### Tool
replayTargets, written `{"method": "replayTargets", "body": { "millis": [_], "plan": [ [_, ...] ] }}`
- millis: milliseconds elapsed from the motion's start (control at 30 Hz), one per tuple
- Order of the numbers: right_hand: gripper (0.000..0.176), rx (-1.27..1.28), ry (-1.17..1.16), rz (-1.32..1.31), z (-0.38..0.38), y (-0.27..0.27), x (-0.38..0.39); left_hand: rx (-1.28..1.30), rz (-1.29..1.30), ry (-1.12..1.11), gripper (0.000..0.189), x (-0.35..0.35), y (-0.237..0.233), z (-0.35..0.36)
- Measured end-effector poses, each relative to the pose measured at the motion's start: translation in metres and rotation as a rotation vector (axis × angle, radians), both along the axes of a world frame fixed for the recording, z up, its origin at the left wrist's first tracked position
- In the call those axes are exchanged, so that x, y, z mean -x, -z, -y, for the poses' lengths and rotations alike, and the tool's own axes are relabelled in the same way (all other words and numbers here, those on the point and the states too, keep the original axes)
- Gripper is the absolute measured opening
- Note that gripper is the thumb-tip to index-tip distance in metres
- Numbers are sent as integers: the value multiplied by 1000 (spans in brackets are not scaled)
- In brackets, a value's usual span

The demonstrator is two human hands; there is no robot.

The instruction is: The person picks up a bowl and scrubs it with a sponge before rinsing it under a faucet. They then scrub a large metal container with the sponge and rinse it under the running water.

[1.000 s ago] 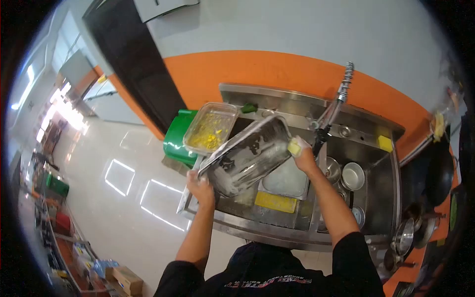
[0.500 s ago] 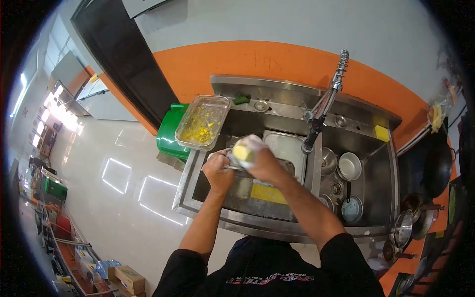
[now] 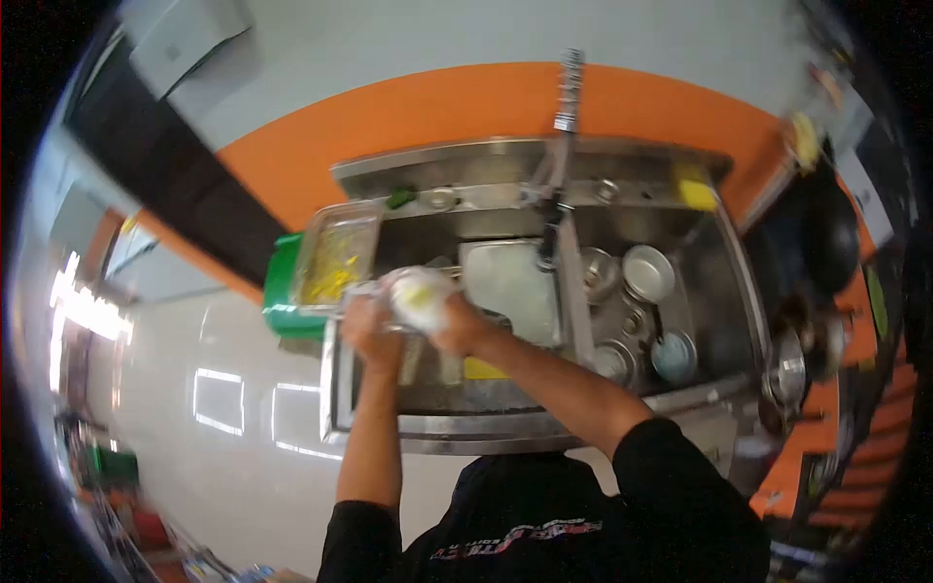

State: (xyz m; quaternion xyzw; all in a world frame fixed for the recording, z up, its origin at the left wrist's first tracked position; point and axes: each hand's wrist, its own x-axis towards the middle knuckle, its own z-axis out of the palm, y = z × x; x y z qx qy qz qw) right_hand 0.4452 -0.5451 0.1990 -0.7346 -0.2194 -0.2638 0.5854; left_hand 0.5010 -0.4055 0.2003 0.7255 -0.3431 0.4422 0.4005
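The left hand [image 3: 372, 335] has its grip shut on the edge of a steel pan [image 3: 426, 356]. It holds the pan over the left side of the sink [image 3: 457, 428], so the drips likely fall in there. Most of the pan hides under the hands. The right hand [image 3: 462, 328] has its grip closed around a soapy sponge [image 3: 420, 294] and presses it on the pan. White foam covers the sponge.

A flat tray [image 3: 510, 282] lies in the sink just behind the hands. The right side holds bowls [image 3: 649, 272] and small pots. A food tray [image 3: 335, 260] with yellow scraps sits on the sink's left edge, above a green bin [image 3: 280, 296].
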Motion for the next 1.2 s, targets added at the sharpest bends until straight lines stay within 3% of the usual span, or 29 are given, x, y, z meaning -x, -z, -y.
{"method": "replayTargets", "body": {
  "millis": [33,67,100,167,200,233,267,300,333,433,500,567,633,700,733,767,833,900,933,967,1033,1133,1167,1200],
  "plan": [
    [44,-70,21,109,1,1,12,11,14,-46,21,-2,0,5],
    [46,-113,58,69,7,8,25,27,-170,-51,29,10,-19,9],
    [48,-158,98,30,16,18,39,117,-166,8,33,-5,0,-2],
    [48,-19,260,-112,36,49,66,217,-390,80,34,-13,10,-13],
    [54,124,379,-112,46,75,72,198,-417,66,32,-2,1,-8],
    [54,110,434,-116,57,84,85,178,-435,44,30,6,-13,-4],
    [57,300,488,-18,67,91,99,159,-437,83,30,7,-12,-1],
    [60,488,527,74,71,95,111,79,-427,-22,27,7,-12,-3],
    [57,502,598,92,75,99,118,0,-412,-136,24,6,-12,-2],
    [48,591,542,-35,95,90,140,-54,-346,-43,30,8,-8,8],
    [39,550,609,99,116,71,155,-93,-426,-32,21,17,-15,17],
    [34,359,664,-150,136,66,174,-120,-479,88,19,35,-18,33],
    [34,314,713,-170,147,66,195,-269,-553,85,26,19,12,17],
    [33,271,765,-188,150,69,206,-34,-830,168,28,7,58,17],
    [34,184,825,-168,144,78,206,111,-1134,95,31,4,86,19],
    [34,94,884,-149,137,90,204,102,-1135,104,31,12,92,32],
    [34,23,928,-171,127,108,195,415,-1272,340,35,49,99,62],
    [34,-362,906,-127,118,105,188,428,-1203,403,35,70,96,80],
    [35,-401,908,-67,118,102,188,450,-1125,470,35,78,87,94],
    [35,-408,912,-60,123,101,190,442,-1120,475,35,80,72,103],
    [34,-176,782,-115,125,110,202,411,-1168,368,33,92,23,109],
    [31,-140,810,-86,118,122,221,5,-850,-14,39,38,5,100],
    [31,-143,801,-89,121,126,228,137,-566,240,43,27,-2,102],
    [30,-129,804,-104,125,131,234,88,-624,354,41,27,-17,102]
  ]
}}
